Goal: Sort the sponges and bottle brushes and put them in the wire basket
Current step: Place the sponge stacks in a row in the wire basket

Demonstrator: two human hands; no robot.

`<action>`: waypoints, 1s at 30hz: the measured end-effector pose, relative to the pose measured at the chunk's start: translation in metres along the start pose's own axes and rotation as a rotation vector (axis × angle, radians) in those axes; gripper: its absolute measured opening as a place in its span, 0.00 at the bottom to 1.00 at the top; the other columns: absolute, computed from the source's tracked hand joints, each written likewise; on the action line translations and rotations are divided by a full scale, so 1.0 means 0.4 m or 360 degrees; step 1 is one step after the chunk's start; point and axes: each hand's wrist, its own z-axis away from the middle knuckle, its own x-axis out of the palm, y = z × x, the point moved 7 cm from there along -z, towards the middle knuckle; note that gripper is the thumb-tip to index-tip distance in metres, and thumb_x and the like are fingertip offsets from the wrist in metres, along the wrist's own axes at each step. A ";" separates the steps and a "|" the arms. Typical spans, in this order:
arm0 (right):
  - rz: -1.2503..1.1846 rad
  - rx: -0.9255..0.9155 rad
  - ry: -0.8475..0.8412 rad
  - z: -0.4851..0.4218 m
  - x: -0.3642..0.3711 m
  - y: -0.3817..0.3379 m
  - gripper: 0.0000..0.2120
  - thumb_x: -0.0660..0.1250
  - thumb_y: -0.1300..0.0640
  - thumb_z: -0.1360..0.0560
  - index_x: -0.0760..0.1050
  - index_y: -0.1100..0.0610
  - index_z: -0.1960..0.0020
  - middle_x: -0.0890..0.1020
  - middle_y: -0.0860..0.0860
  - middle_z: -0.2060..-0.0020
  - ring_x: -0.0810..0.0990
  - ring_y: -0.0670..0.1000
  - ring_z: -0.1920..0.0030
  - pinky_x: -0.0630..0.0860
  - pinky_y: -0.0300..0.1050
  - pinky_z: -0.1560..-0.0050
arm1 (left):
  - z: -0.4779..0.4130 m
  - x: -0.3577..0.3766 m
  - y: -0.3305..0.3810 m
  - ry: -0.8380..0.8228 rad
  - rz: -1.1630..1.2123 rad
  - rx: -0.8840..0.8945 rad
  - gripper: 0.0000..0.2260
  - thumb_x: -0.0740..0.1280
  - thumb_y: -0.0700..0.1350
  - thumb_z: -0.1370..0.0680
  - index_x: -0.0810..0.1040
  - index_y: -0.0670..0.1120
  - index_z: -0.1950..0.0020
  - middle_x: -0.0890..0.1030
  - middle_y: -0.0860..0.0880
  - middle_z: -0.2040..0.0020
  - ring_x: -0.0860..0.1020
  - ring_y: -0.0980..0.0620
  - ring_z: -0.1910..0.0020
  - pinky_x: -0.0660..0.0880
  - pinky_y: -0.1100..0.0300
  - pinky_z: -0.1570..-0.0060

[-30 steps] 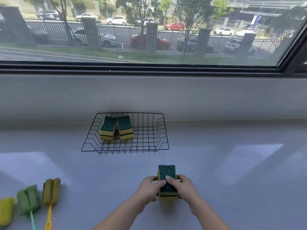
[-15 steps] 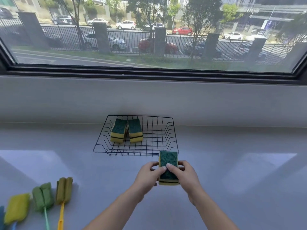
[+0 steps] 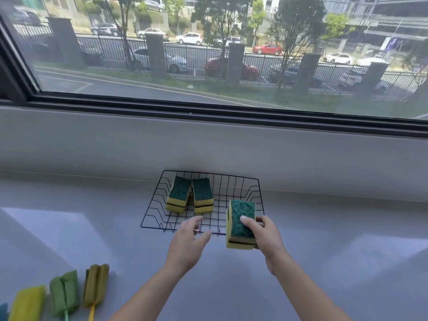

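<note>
Now off the sponge [image 3: 240,224]: left hand [image 3: 188,245], fingers spreading, empty. Right hand [image 3: 266,237] clamping it over basket [image 3: 260,200] rim. Brushes [image 3: 64,291] lying left.

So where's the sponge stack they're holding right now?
In the right hand, the sponge stack sits at the wire basket's front right corner, right of two stacks already inside.

1 wire basket [image 3: 251,193] is seen. 3 sponge stacks are counted: 2 in the basket [image 3: 178,194] [image 3: 203,195], 1 held [image 3: 240,224]. 3 bottle brushes [image 3: 27,303] [image 3: 64,291] [image 3: 95,284] are fully seen. 2 hands [image 3: 186,244] [image 3: 268,236] are shown.
</note>
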 end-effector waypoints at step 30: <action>0.0214 0.0304 0.0305 -0.425 0.189 0.055 0.32 0.68 0.34 0.26 0.72 0.57 0.34 0.79 0.55 0.42 0.77 0.59 0.42 0.74 0.52 0.47 | -0.252 -0.112 -0.226 0.0278 -0.1252 0.0023 0.31 0.54 0.62 0.26 0.62 0.51 0.25 0.69 0.45 0.29 0.62 0.44 0.28 0.69 0.43 0.40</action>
